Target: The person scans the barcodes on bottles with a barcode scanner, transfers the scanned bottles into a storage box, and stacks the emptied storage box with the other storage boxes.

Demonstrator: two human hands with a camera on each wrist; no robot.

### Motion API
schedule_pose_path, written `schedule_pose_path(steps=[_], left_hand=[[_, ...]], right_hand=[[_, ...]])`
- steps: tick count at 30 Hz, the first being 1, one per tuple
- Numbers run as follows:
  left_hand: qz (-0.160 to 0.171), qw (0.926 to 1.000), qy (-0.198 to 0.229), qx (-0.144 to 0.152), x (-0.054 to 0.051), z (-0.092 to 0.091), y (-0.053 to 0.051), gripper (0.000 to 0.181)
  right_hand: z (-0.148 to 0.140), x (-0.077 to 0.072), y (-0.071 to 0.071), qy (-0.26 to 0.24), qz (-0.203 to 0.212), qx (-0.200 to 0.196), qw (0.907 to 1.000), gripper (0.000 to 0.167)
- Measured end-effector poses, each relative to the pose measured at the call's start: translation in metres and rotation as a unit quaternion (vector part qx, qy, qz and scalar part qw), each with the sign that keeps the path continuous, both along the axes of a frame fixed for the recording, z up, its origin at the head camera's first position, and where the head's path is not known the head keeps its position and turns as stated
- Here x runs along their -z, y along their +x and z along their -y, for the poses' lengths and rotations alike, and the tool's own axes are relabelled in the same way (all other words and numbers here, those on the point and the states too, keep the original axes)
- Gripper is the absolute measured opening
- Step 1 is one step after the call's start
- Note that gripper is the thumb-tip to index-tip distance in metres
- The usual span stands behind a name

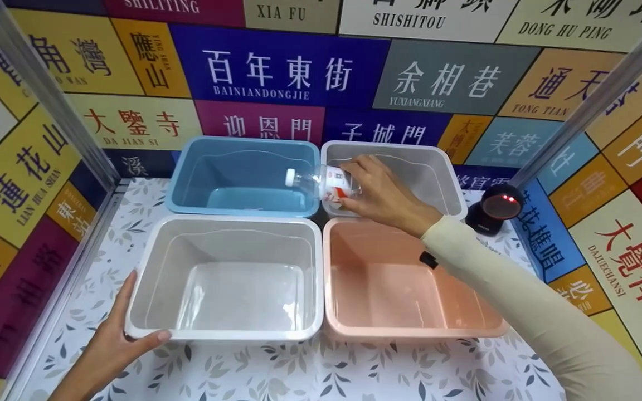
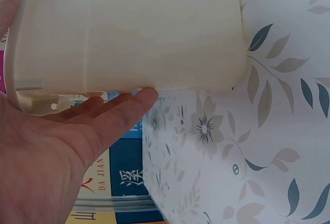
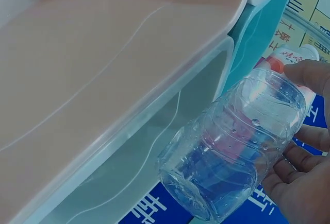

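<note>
A clear plastic bottle (image 1: 311, 181) with a white cap and a red-and-white label lies sideways in the grip of my right hand (image 1: 379, 189). It is over the back bins, its cap pointing left above the blue bin (image 1: 246, 143) and its body by the grey back-right bin (image 1: 390, 147). In the right wrist view the bottle (image 3: 232, 141) looks see-through, with a few droplets on its wall. My left hand (image 1: 110, 341) touches the front-left corner of the white bin (image 1: 226, 334). The left wrist view has fairly straight fingers (image 2: 124, 113) along the bin's outer wall (image 2: 139, 33).
A pink bin (image 1: 410, 332) stands front right, beneath my right forearm. Beyond the bins' right side is a black scanner-like device (image 1: 494, 209) with red lights. Walls with printed signs and metal posts (image 1: 48, 83) enclose the leaf-patterned table surface (image 1: 254, 370).
</note>
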State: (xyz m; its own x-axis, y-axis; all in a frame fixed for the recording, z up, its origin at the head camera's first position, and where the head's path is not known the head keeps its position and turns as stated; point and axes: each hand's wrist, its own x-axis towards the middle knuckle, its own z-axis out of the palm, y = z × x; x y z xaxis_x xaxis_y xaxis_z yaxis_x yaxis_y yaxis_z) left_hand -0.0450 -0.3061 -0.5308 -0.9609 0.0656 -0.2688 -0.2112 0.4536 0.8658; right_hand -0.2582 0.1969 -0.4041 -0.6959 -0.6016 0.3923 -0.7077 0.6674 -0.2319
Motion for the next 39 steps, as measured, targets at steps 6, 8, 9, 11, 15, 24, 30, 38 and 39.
schedule_pose_path(steps=[6, 8, 9, 11, 15, 24, 30, 38, 39], left_hand=[[0.001, 1.0, 0.004, 0.0, 0.0, -0.001, -0.001, 0.134], [0.001, 1.0, 0.004, -0.001, 0.001, -0.001, -0.001, 0.134], [0.0, 1.0, 0.003, -0.001, 0.001, -0.001, -0.001, 0.134], [0.003, 1.0, 0.002, -0.002, 0.001, -0.001, -0.001, 0.134], [0.006, 1.0, 0.003, -0.003, 0.002, 0.0, -0.001, 0.134], [0.006, 1.0, 0.005, -0.005, 0.002, 0.001, 0.001, 0.133], [-0.004, 0.9999, -0.01, -0.006, 0.0, 0.0, 0.002, 0.134], [0.003, 0.9999, -0.008, -0.006, 0.001, 0.0, -0.001, 0.134], [0.004, 1.0, -0.006, -0.005, 0.001, 0.001, -0.001, 0.134]], right_hand=[[0.009, 0.003, -0.002, -0.001, -0.007, -0.01, 0.9999, 0.059], [0.011, 0.003, -0.004, -0.006, -0.013, -0.019, 0.9997, 0.058], [0.013, 0.003, -0.004, -0.006, -0.016, -0.023, 0.9996, 0.057], [0.015, 0.003, -0.006, -0.004, -0.019, -0.026, 0.9995, 0.057], [0.018, 0.003, -0.008, 0.005, -0.014, -0.023, 0.9996, 0.056], [0.027, 0.004, -0.013, -0.001, -0.005, -0.032, 0.9995, 0.055], [0.031, 0.008, -0.015, -0.01, -0.011, -0.053, 0.9985, 0.051], [0.044, 0.009, -0.017, 0.017, 0.012, -0.031, 0.9993, 0.054], [0.045, 0.008, -0.017, 0.02, 0.016, -0.029, 0.9993, 0.054]])
